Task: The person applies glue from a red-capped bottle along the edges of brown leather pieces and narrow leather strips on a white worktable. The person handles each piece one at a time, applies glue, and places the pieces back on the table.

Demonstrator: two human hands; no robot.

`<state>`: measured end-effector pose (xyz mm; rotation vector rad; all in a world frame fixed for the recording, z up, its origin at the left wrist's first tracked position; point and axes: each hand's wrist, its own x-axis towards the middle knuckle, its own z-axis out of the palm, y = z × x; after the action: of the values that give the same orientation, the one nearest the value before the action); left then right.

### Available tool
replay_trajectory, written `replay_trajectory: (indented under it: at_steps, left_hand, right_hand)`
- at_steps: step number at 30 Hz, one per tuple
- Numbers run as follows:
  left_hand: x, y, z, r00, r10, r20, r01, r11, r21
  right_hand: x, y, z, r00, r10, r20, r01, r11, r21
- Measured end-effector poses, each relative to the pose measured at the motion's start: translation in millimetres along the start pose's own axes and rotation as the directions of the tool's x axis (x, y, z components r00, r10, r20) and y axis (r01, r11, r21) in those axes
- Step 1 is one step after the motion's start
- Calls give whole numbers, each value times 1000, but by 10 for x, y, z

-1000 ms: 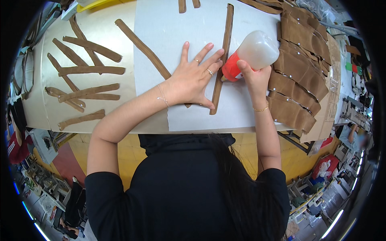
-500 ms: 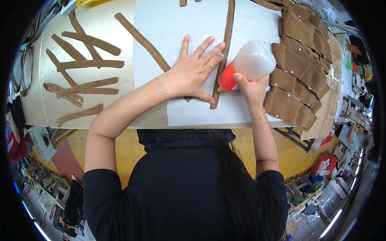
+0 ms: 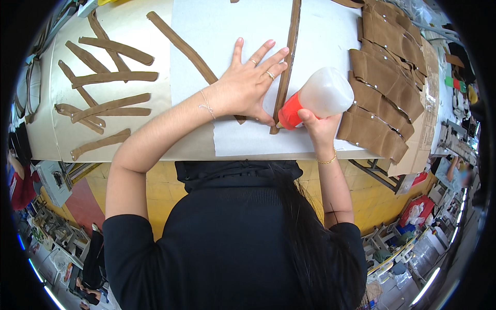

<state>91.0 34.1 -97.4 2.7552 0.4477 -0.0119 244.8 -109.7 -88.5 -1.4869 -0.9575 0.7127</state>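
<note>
My right hand (image 3: 319, 128) is wrapped round a squeeze bottle (image 3: 326, 93) with a translucent white body and a red top. The bottle is tilted, its nozzle pointing down at the near end of a long brown strip (image 3: 287, 67). My left hand (image 3: 252, 85) lies flat with its fingers spread; the fingertips and thumb touch or nearly touch that strip's left edge. Beneath the left hand and wrist passes a second brown strip (image 3: 181, 45), partly hidden. Both strips lie on a white sheet (image 3: 227, 139) over the table.
Several loose brown strips (image 3: 116, 77) lie crossed on the table's bare left part (image 3: 41, 134). At right, overlapping brown pieces (image 3: 382, 88) rest in rows by brown cardboard (image 3: 424, 129). A yellow object's edge (image 3: 105, 1) shows at the far left. Below the table is a yellow floor (image 3: 320, 206).
My right hand has moved the bottle slightly nearer to me, its nozzle now closer to the strip's near end. The left hand stays spread in nearly the same place.
</note>
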Motion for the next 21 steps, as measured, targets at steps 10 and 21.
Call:
replay_trajectory:
  at_steps: [10,21]
  left_hand:
    - [-1,-33,50,999,35,-21,-34,998,43]
    - [43,-57,-145,999,-15,-48,10,996,-89]
  right_hand:
    - [-556,153,35,989,83,-121,-57,978,200]
    - [0,9,-271,863,301,-405,37,763,646]
